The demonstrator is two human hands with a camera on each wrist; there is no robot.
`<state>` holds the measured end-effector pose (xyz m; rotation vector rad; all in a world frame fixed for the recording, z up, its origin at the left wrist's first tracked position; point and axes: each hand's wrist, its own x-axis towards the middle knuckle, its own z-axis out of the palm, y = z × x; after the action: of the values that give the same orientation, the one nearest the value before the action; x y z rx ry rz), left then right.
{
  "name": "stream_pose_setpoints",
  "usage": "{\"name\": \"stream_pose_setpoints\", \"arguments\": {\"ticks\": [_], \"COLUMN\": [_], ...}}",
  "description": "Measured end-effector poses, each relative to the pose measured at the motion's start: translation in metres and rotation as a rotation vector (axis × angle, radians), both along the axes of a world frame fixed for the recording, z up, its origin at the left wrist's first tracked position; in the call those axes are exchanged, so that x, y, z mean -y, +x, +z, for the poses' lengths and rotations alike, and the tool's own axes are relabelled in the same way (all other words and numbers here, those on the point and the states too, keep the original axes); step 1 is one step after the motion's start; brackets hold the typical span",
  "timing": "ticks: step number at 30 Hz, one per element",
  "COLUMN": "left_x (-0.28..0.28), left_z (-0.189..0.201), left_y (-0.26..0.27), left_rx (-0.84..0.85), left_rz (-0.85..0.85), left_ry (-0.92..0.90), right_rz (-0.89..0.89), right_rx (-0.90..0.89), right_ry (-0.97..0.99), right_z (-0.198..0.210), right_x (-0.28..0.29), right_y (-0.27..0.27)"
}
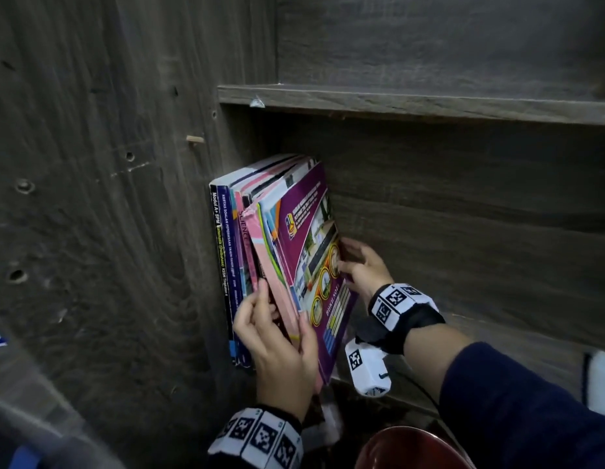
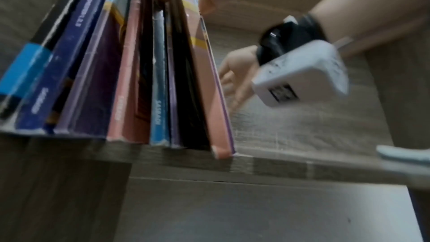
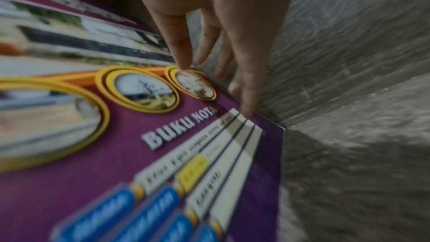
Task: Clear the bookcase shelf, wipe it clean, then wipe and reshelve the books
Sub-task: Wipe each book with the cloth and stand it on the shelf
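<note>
My left hand (image 1: 277, 346) is on the front edges of the books (image 1: 260, 238), thumb on the right side and fingers on the left, curled round the pink-spined one (image 2: 204, 73) and its neighbours. My right hand (image 1: 362, 269) reaches in past the purple notebook (image 3: 163, 154), fingers straight, tips touching its far edge where "BUKU NOTA" is printed; nothing is gripped there. The row stands at the left end of the shelf (image 2: 291, 135), spines facing out, packed against the bookcase side panel (image 1: 125, 231). The outer books, purple notebook included, lean left onto the rest.

Now the surface: the shelf board is grey-brown wood-grain laminate, matte, with fine scratches showing in the left wrist view. The back panel (image 1: 463, 204) has the same streaked grain, and so does the board above (image 1: 412, 103). The side panel is dotted with round peg holes, and one short wooden dowel (image 1: 195, 140) sticks out. The covers are glossy, thin and flat, with softened corners. Something white (image 1: 602, 377) lies at the right edge of the shelf; I cannot tell what it is.
</note>
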<state>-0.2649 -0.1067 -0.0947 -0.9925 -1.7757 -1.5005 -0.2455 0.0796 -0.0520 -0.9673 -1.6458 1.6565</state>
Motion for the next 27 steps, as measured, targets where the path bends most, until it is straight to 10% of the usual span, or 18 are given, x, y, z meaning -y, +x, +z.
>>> {"name": "stream_pose_setpoints", "arguments": {"ticks": [6,11,27], "left_x": [-0.016,-0.026,-0.016], "left_z": [-0.014,-0.015,-0.004], "left_y": [0.0,-0.027,-0.029], "left_rx": [-0.128,-0.234,-0.232], "left_rz": [0.156,0.203,0.221], "left_ry": [-0.216,-0.252,-0.247], "right_rz": [0.103,0.207,0.264], "right_rx": [0.367,0.306,0.291], "right_ry": [-0.078,-0.329,-0.155], "right_z": [-0.037,-0.032,-0.012], "right_x": [0.02,0.043,0.062], "right_y": [0.013,0.013,0.013]}}
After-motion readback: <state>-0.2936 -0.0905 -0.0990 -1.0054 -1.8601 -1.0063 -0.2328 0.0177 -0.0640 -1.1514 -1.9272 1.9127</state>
